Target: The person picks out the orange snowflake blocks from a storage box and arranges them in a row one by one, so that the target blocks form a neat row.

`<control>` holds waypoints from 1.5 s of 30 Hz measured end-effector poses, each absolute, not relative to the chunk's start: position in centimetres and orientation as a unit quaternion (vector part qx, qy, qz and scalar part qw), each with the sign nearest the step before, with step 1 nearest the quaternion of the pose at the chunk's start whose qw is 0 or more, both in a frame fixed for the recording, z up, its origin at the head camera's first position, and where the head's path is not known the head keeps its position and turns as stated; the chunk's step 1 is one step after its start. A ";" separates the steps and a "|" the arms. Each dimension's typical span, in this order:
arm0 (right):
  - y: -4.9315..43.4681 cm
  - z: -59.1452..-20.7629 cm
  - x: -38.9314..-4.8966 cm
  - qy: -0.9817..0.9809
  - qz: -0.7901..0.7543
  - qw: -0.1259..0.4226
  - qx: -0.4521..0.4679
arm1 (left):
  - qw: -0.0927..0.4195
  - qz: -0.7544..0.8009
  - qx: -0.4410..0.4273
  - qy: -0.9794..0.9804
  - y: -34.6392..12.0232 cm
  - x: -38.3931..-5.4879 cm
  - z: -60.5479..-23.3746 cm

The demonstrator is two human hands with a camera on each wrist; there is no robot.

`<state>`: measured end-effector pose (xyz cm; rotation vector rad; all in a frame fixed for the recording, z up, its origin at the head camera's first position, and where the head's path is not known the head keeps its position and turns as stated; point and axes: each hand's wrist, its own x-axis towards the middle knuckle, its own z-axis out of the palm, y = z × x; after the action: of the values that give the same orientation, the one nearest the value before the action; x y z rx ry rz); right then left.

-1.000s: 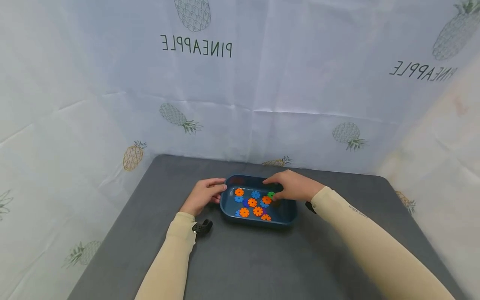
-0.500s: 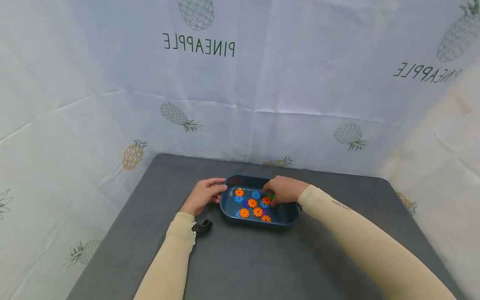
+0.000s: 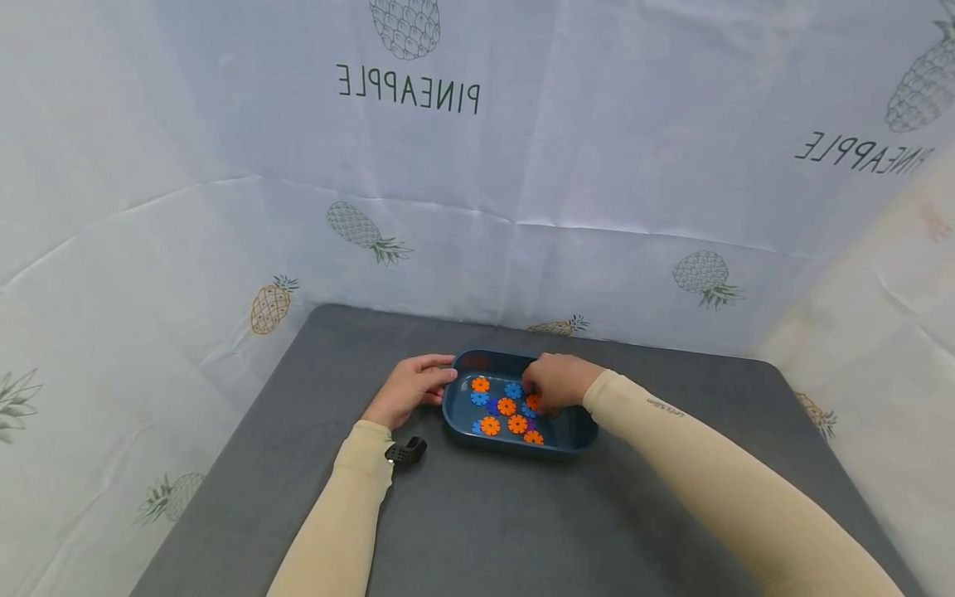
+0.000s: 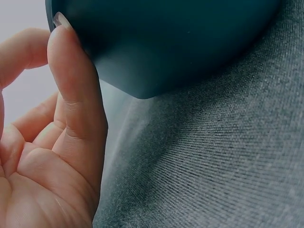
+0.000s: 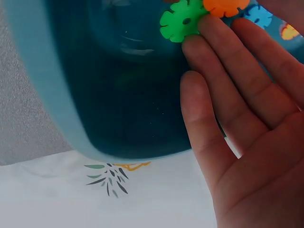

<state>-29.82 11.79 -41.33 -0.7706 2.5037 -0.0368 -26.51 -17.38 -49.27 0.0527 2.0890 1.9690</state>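
Observation:
A dark blue tray stands on the grey table, with several notched plastic discs inside, among them an orange disc and a blue disc. My left hand grips the tray's left rim, its thumb on the outer wall in the left wrist view. My right hand reaches into the right half of the tray. There it pinches a green snowflake disc, seen at its fingertips in the right wrist view; in the head view the hand hides that disc. The thumb is mostly out of the right wrist view.
The grey table stretches in front of the tray and to both sides. A white cloth with printed pineapples hangs behind it and at the sides. Each wrist wears a black band, such as the left band.
My right hand has moved left and lower into the tray, and its fingers have closed on the green snowflake disc. The left hand keeps its hold on the rim. The head view has shifted slightly.

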 end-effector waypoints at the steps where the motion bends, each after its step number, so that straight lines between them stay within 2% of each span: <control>1: 11.8 -41.4 -29.8 0.924 -0.009 0.254 -0.287 | 0.136 0.679 0.018 0.721 -17.3 -26.5 -49.2; 13: 11.7 -41.7 -29.3 0.925 0.032 0.219 -0.308 | 0.138 0.680 0.024 0.719 -16.7 -26.8 -48.9; 24: 12.0 -41.7 -29.1 0.928 0.033 0.216 -0.302 | 0.145 0.678 0.032 0.720 -16.4 -27.2 -49.0; 31: 12.8 -41.0 -29.1 0.927 -0.009 0.233 -0.294 | 0.152 0.678 0.019 0.719 -16.4 -27.1 -49.0; 38: 14.0 -40.1 -29.4 0.931 -0.047 0.196 -0.303 | 0.157 0.688 0.020 0.708 -16.8 -26.9 -49.4; 45: 15.6 -39.8 -28.6 0.933 -0.129 0.183 -0.282 | 0.156 0.693 0.024 0.703 -17.4 -26.7 -49.7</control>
<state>-28.62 15.58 -39.84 -0.7961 2.6322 -0.3646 -26.74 -17.44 -49.75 0.0691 2.0135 1.9856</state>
